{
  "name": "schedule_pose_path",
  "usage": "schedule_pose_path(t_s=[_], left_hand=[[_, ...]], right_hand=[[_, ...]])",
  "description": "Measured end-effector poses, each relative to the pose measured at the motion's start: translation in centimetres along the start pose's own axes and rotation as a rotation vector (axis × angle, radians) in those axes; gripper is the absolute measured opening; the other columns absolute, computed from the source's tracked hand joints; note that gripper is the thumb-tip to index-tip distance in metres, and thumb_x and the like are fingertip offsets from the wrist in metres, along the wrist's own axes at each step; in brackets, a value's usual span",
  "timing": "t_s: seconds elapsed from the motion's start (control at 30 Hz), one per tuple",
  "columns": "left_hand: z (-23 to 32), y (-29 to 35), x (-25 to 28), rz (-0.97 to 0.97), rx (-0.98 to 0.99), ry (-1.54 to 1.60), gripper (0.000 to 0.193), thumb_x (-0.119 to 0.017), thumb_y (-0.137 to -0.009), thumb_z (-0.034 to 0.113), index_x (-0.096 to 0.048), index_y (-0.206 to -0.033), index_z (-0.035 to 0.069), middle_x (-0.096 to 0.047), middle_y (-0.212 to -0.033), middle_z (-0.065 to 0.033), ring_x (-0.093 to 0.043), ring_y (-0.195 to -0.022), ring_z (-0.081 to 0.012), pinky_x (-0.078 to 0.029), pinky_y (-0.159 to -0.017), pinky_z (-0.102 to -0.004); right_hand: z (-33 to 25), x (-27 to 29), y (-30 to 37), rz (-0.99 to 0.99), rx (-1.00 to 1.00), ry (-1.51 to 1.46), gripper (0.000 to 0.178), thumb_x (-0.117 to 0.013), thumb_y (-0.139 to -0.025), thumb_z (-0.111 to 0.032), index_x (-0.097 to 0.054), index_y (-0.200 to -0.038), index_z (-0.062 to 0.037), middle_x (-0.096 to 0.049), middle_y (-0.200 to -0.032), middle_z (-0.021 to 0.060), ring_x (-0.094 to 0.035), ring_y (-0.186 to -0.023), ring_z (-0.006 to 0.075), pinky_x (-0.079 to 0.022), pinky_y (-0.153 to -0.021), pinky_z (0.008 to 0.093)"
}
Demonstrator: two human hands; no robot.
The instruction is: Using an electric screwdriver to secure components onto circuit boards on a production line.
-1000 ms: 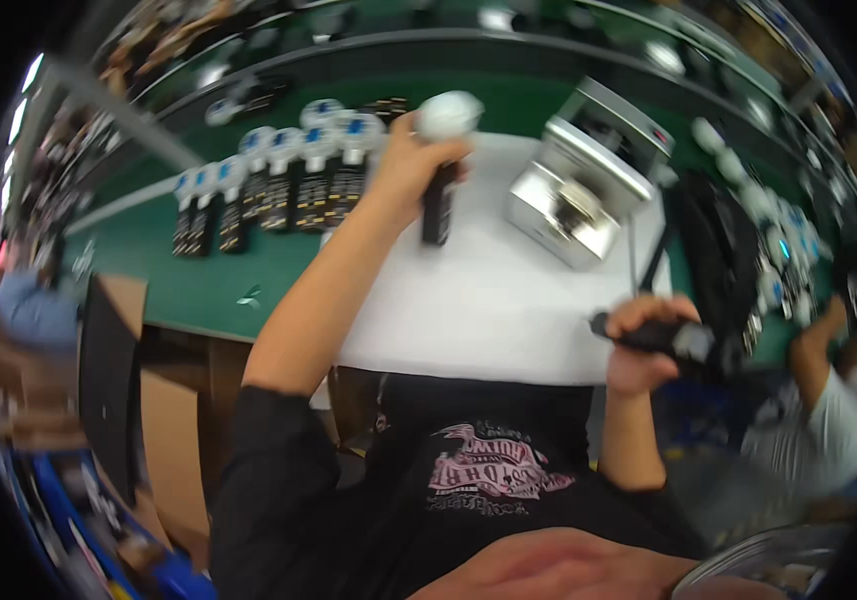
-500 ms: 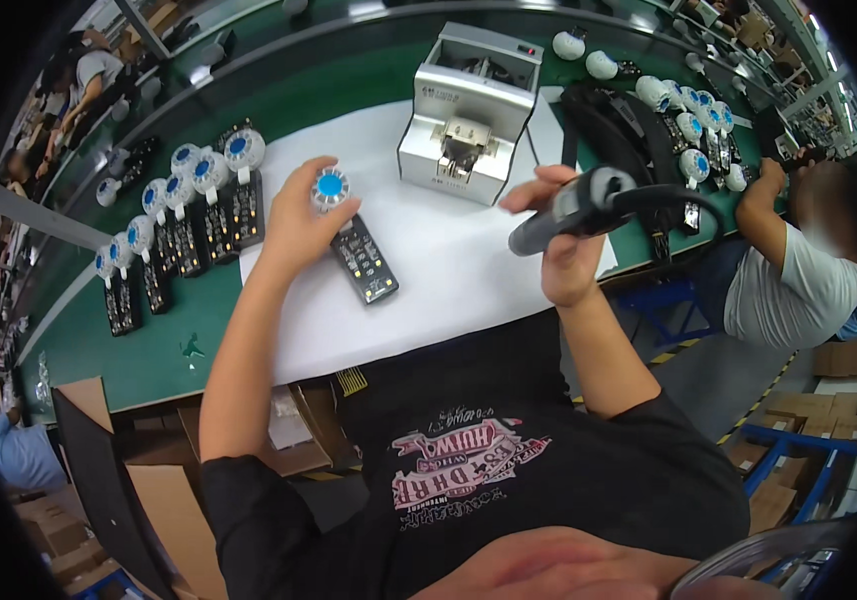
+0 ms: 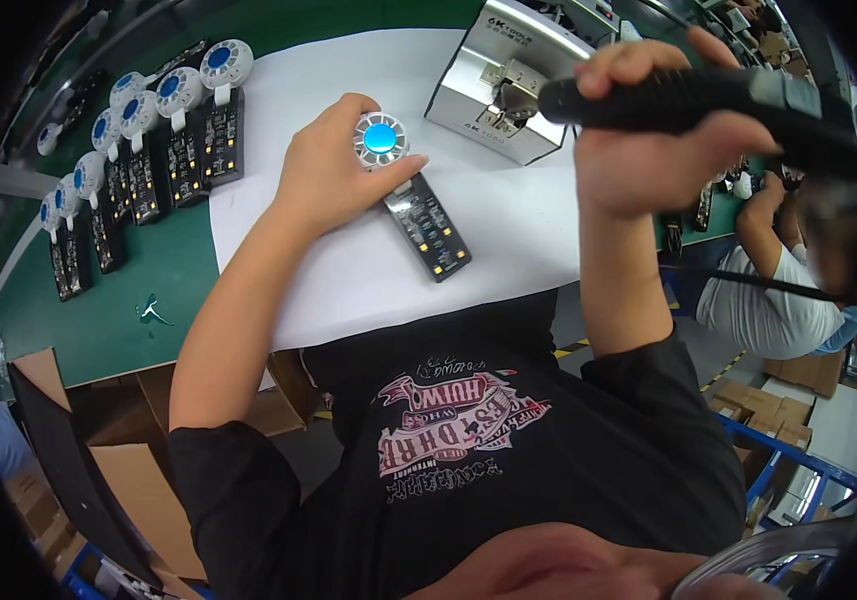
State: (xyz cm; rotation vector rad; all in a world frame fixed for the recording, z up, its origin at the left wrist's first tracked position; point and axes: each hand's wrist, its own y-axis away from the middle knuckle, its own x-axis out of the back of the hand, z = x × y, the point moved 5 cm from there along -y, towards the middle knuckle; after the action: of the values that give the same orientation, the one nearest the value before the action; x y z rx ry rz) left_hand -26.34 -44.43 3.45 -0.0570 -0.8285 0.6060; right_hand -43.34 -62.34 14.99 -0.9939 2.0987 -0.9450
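Board device (image 3: 424,215): slanting mid-frame.
Left hand (image 3: 334,165): half-curling around white head (image 3: 381,138).
Right hand (image 3: 634,165): clasping black tool (image 3: 664,102), now rising toward silver box (image 3: 479,95), upper right.

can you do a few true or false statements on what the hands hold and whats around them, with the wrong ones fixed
1. The left hand holds a black-bodied device by its round white head. True.
2. The disc in the middle of that head is red. False: it is blue.
3. The right hand holds a black tool. True.
4. The held device is the only one of its kind here. False: several similar devices lie to the left of the left hand.
5. A silver machine stands to the right of the held device. True.
6. The person wears white sleeves. False: the shirt is black, sleeves included.
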Motion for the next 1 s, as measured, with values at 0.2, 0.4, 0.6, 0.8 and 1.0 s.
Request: schedule_pose_path(t_s=[0.2,0.4,0.6,0.8,1.0], left_hand=[[0.4,-0.2,-0.4,0.051,-0.024,-0.041,0.066,-0.085,-0.076,0.051,-0.062,-0.116,0.004,-0.072,-0.104,-0.0172,-0.072,-0.089,-0.036,-0.057,-0.079,-0.0426],[0.2,-0.5,-0.8,0.055,-0.11,-0.095,0.063,-0.083,-0.077,0.054,-0.064,-0.111,0.005,-0.072,-0.102,-0.0145,-0.072,-0.088,-0.0353,-0.057,-0.077,-0.0432],[0.2,-0.5,-0.8,0.051,-0.091,-0.07,0.06,-0.082,-0.078,0.054,-0.065,-0.109,0.005,-0.071,-0.101,-0.015,-0.072,-0.088,-0.0345,-0.058,-0.078,-0.0422],[0.1,-0.4,-0.9,0.11,-0.179,-0.086,0.061,-0.083,-0.078,0.052,-0.065,-0.11,0.003,-0.071,-0.1,-0.0166,-0.072,-0.087,-0.0355,-0.058,-0.077,-0.0415],[0.1,0.1,-0.9,0.132,-0.234,-0.07,0.062,-0.083,-0.078,0.052,-0.066,-0.111,0.003,-0.071,-0.104,-0.017,-0.072,-0.09,-0.0349,-0.058,-0.078,-0.0399]], right_hand=[[2.9,-3.9,0.3,0.09,-0.06,-0.901,0.073,-0.052,-0.095,-0.073,-0.053,-0.121,-0.005,-0.062,-0.075,0.0098,-0.06,-0.059,0.0191,-0.051,-0.056,0.0314],[0.4,-4.1,3.9,-0.294,-0.292,-0.326,0.096,-0.036,-0.094,-0.084,-0.043,-0.147,-0.0042,-0.067,-0.097,0.0129,-0.063,-0.076,0.0239,-0.051,-0.075,0.0428],[1.5,-4.2,5.1,-0.335,-0.282,-0.318,0.097,-0.037,-0.093,-0.084,-0.041,-0.151,-0.0065,-0.066,-0.099,0.0117,-0.063,-0.079,0.0235,-0.05,-0.075,0.0426],[2.1,-4.7,5.6,-0.333,-0.302,-0.347,0.094,-0.04,-0.092,-0.084,-0.044,-0.148,-0.0081,-0.067,-0.098,0.0114,-0.063,-0.078,0.0229,-0.05,-0.075,0.041],[3.4,-4.2,5.3,-0.412,-0.246,-0.364,0.09,-0.042,-0.093,-0.082,-0.049,-0.142,-0.0069,-0.068,-0.097,0.0119,-0.066,-0.077,0.023,-0.052,-0.073,0.0384]])
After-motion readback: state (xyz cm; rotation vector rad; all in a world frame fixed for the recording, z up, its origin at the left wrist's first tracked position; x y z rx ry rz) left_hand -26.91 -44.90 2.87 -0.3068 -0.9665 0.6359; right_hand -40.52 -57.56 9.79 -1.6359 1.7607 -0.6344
